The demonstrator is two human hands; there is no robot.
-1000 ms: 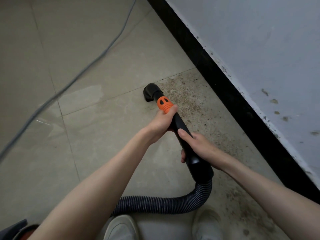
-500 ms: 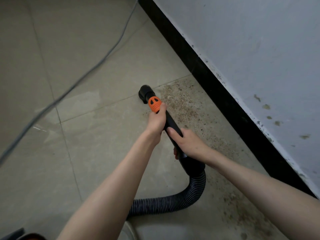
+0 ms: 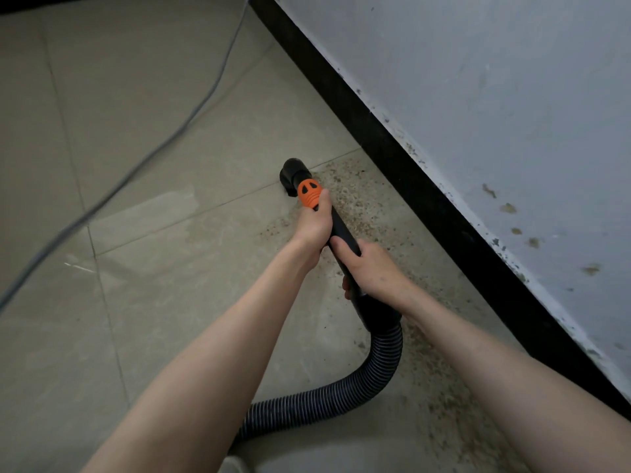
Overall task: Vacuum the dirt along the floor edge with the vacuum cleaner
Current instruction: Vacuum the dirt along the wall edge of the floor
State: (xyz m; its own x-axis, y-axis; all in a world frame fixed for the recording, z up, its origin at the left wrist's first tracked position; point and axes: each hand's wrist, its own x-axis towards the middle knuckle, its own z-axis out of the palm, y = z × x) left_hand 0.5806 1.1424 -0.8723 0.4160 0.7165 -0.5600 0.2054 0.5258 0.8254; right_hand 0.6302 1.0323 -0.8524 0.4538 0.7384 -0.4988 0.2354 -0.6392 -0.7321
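Note:
Both hands hold a black vacuum wand slanting down to the tiled floor. My left hand grips it just behind the orange collar. My right hand grips it lower, near where the ribbed black hose joins. The black nozzle rests on the floor at the left edge of a band of brown dirt specks. That dirt band runs along the black baseboard, toward the bottom right.
A grey power cable crosses the beige tiles diagonally from top centre to the left edge. The pale blue wall, chipped and stained, rises on the right. The hose loops back under my arms. A shoe tip shows at the bottom.
The nozzle has slid forward along the floor, farther from me and toward the tile joint. Both hands kept their grip, and the view has shifted forward with them.

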